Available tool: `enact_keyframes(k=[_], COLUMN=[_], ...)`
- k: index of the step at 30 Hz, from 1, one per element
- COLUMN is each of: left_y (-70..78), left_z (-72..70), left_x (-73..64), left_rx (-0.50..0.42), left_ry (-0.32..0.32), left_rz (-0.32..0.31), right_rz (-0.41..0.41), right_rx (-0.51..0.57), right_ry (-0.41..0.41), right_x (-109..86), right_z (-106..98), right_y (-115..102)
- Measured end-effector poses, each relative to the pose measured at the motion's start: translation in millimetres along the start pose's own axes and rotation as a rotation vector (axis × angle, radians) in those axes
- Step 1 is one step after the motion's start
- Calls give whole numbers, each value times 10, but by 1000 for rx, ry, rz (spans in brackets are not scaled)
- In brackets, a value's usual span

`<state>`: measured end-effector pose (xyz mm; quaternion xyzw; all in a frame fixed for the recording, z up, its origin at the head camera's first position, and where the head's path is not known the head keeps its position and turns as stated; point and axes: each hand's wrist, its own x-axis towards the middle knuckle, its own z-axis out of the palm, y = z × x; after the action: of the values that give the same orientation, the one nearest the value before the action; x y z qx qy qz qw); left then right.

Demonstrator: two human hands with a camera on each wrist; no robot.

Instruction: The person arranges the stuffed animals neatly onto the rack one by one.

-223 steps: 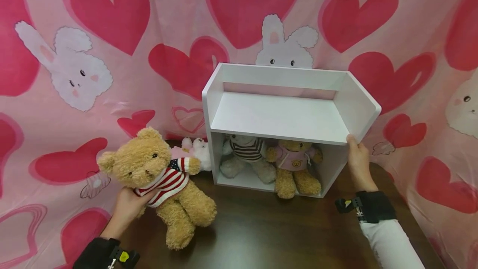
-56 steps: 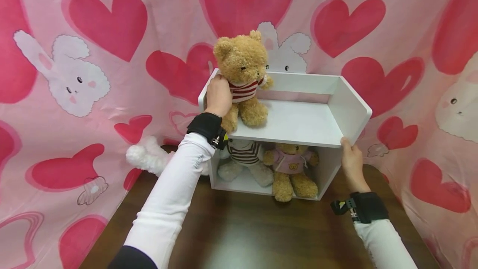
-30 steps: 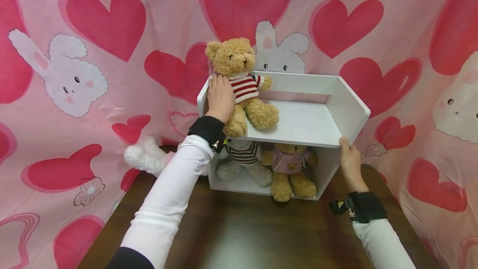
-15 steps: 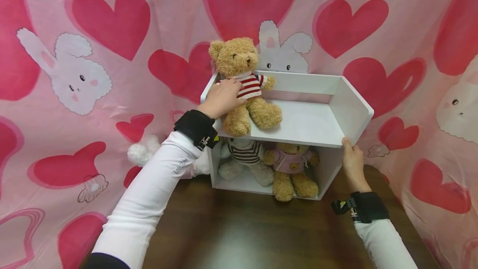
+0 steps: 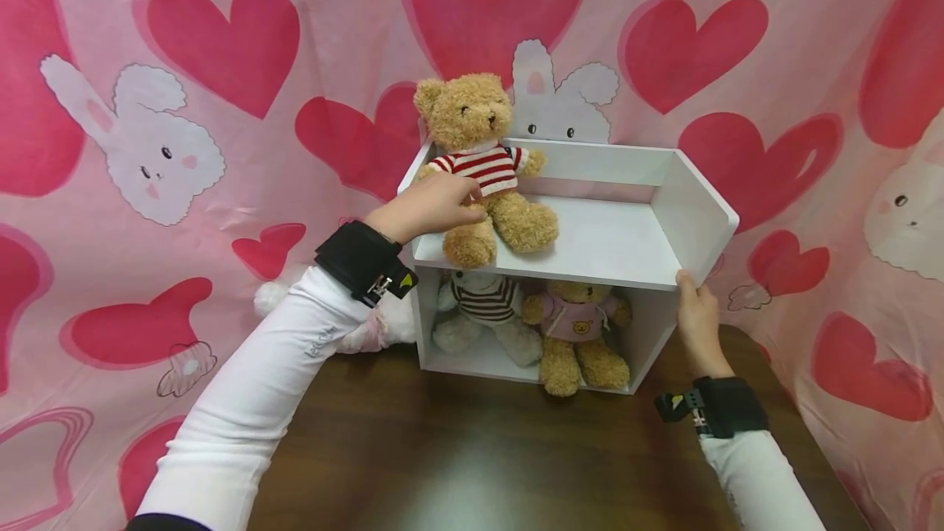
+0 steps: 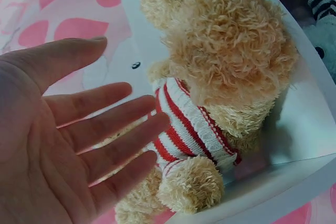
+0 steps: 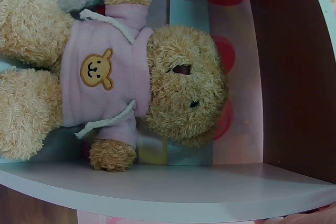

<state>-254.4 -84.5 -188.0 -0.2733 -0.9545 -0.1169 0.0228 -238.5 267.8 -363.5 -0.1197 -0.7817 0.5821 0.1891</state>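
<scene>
A tan teddy bear in a red-and-white striped sweater sits at the left end of the top deck of a white shelf. My left hand is in front of the bear's side and lap, fingers extended. In the left wrist view that hand has its palm showing and fingers spread, holding nothing, with the bear behind it. On the other side, my right hand grips the front edge of the shelf's right side panel, thumb in front. Its fingers are mostly hidden behind the panel.
The lower compartment holds a grey plush toy in a dark striped top and a tan bear in a pink hoodie. White fluffy plush lies left of the shelf, partly behind my left arm. Everything stands on a dark wooden table.
The striped-sweater bear went from the table's left side onto the top deck in my left hand. That hand has since let go and drawn down and left. My right hand stayed on the shelf.
</scene>
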Motion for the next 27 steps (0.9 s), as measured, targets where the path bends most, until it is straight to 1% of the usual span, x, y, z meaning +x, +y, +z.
enact_keyframes(k=[3,6,13,16,19,24,27], left_y=[-8,-24,-65,-80,-108,-169,-204], left_z=[-9,-14,-23,-20,-8,29,62], left_x=[-63,-123,-260,-309,-354,-429,-473], left_rx=[1,-3,-10,19,44,59,73], left_ry=[-25,-54,-151,-183,-234,-329,-360], left_rz=[-7,-2,4,23,31,15,11], right_rz=[9,13,16,23,26,15,13], right_rx=[-4,-9,-12,-7,-7,-19,-17], right_ry=[-4,0,2,-4,-10,-1,3], right_x=[-2,-3,3,2,0,1,-1], right_z=[3,6,7,4,4,8,10], right_y=[4,1,-8,-9,-9,-9,-8])
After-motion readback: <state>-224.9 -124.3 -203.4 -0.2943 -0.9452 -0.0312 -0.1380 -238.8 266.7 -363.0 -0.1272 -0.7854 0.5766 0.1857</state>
